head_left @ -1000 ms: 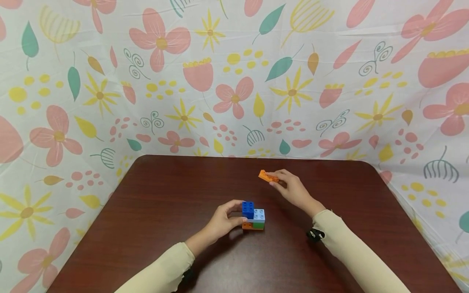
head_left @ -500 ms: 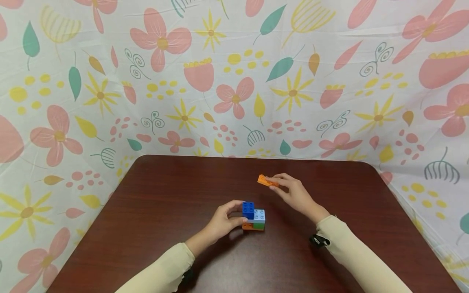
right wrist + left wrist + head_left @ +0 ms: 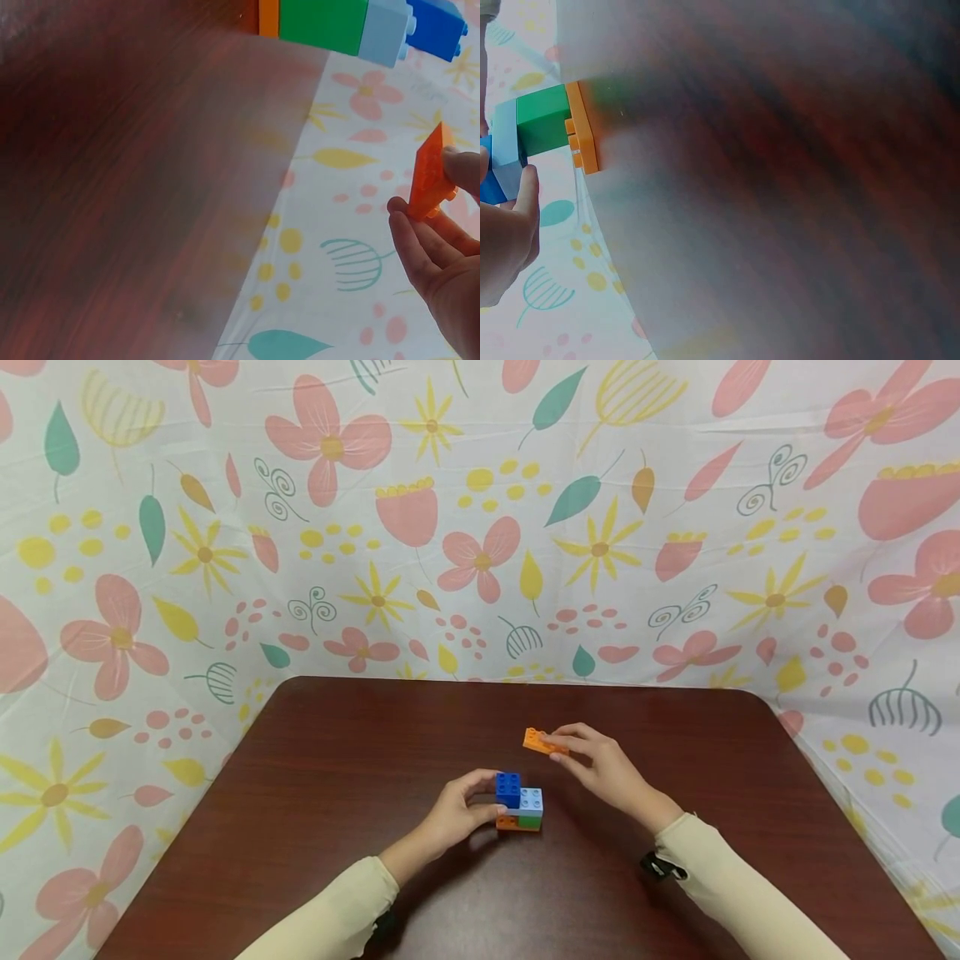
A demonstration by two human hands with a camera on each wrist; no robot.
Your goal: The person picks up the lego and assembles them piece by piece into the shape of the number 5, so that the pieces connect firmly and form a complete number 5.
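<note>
On the table a small stack of toy building bricks stands upright: an orange base plate (image 3: 583,127), a green brick (image 3: 544,118) on part of it, a light blue brick (image 3: 531,798) above, and a dark blue brick (image 3: 507,789) on top at the left. My left hand (image 3: 448,812) grips the stack's left side near the dark blue and light blue bricks, thumb in front, fingers behind. Behind and to the right, my right hand (image 3: 606,768) pinches a thin orange brick (image 3: 535,739) in the air, apart from the stack. Its studs and hollow underside show in the right wrist view (image 3: 429,172).
The dark brown tabletop (image 3: 337,752) has rounded far corners. A white cloth with printed flowers (image 3: 480,560) hangs behind it and along both sides.
My right hand has come nearer to me and slightly lower with the thin orange brick, closer to the stack. The left hand and the stack have stayed where they were.
</note>
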